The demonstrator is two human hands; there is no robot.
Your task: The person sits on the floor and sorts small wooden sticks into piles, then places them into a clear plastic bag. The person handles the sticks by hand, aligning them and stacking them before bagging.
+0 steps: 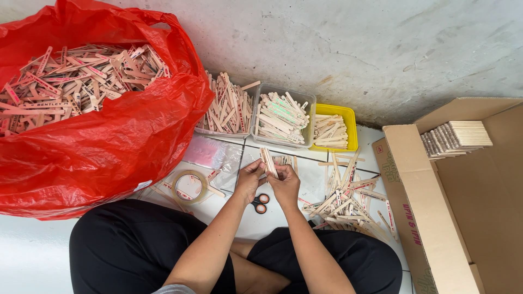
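Two hands point(268, 182) hold one bundle of sticks point(268, 161) before three tubs point(281, 115).

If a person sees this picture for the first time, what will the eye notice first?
First, the big red plastic bag at the left, full of flat wooden sticks. Then the left hand and right hand at the centre, together holding a small bundle of sticks above the scissors.

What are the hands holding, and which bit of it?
Both hands, left and right, hold a small bundle of wooden sticks by its lower end; the upper end sticks out above the fingers.
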